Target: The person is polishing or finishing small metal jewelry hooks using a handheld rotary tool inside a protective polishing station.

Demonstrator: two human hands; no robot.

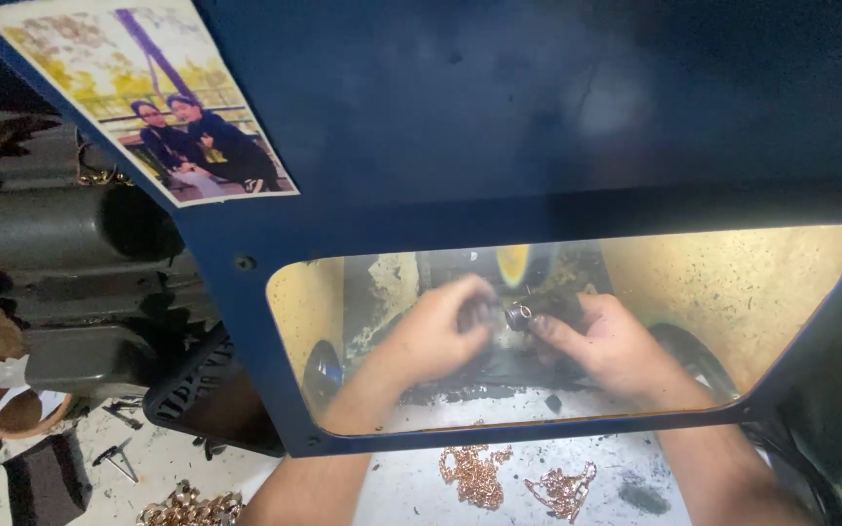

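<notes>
Ring (520,313) between both hands' fingertips.

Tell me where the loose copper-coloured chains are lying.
The copper-coloured chains lie on the white work surface below the blue hood's window, between the person's forearms.

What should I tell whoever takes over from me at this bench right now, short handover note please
Left hand: inside the blue cabinet, behind the window, fingers closed on a small piece at the wheel.
Right hand: also inside, pinching the same piece from the other side.
Chains: two copper-coloured piles lie on the white bench below the window; another chain heap sits at lower left.
Done: cannot tell which chains are finished.
Left: the piece in hand sits at the wheel; whether it touches is blurred.
</notes>
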